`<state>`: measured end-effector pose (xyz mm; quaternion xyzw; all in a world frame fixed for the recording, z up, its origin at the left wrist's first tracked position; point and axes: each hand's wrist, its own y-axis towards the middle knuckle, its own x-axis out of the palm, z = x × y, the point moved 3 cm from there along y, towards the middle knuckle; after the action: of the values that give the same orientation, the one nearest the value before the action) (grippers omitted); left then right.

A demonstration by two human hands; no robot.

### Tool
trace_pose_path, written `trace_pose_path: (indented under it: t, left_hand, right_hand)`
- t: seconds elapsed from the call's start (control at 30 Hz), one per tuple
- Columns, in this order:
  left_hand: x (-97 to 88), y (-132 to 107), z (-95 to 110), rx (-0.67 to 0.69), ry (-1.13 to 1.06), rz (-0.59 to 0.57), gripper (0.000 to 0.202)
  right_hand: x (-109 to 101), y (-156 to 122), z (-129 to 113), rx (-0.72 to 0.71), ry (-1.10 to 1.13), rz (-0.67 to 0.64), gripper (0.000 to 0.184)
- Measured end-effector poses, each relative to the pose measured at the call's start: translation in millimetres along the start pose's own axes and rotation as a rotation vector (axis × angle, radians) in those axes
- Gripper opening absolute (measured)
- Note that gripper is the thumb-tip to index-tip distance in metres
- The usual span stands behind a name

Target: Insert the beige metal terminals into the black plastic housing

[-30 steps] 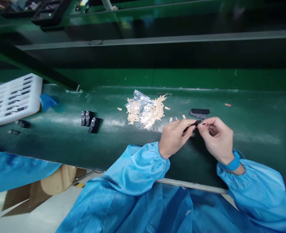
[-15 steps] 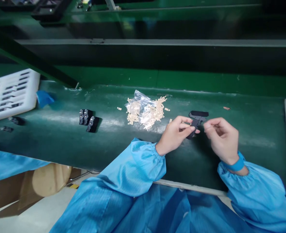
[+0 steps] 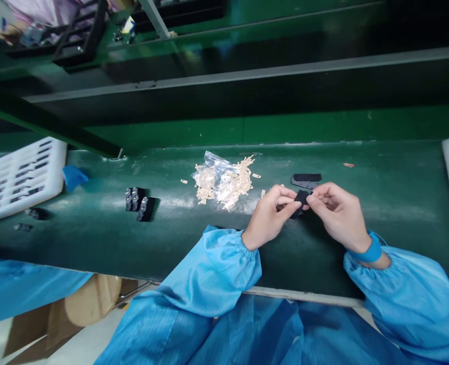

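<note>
Close work — black component (image 3: 302,196) in hand
Left hand (image 3: 269,215) pinches it; right hand (image 3: 339,217) — thumb and forefinger pressed together — at its edge

the crinkled clear plastic bag (image 3: 217,162) is glossy, with bright glints. around it, the small flat cream-coloured tabs (image 3: 205,194) look smooth and plastic-like. under it, the smooth dark green bench (image 3: 194,248) has a dull sheen and pale scuffs. to its right, the small black block (image 3: 302,196) looks matt. to its lower left, the round pale seat (image 3: 93,300) looks like smooth wood; below it, the blue cloth sleeve (image 3: 212,263) is wrinkled, with a soft sheen.
</note>
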<state>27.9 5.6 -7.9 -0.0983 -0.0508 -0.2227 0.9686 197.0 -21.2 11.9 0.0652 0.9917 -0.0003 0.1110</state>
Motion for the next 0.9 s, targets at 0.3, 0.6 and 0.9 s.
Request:
trace_pose_path:
  t: [0.3, 0.6, 0.9]
  left_hand:
    - [-0.7, -1.0, 10.1, -0.077, -0.249, -0.133, 0.037]
    - [0.1, -3.9, 6.2, -0.299, -0.418, -0.274, 0.045]
    - [-2.9, -1.5, 1.2, -0.331, -0.433, -0.252, 0.046]
  right_hand:
    - [-3.0, 4.4, 1.8, 0.090, 0.172, -0.194, 0.035]
    - [3.8, -4.9, -0.4, 0.019, 0.283, -0.288, 0.029]
    - [9.6, -4.8, 1.1, 0.084, 0.294, -0.342, 0.029]
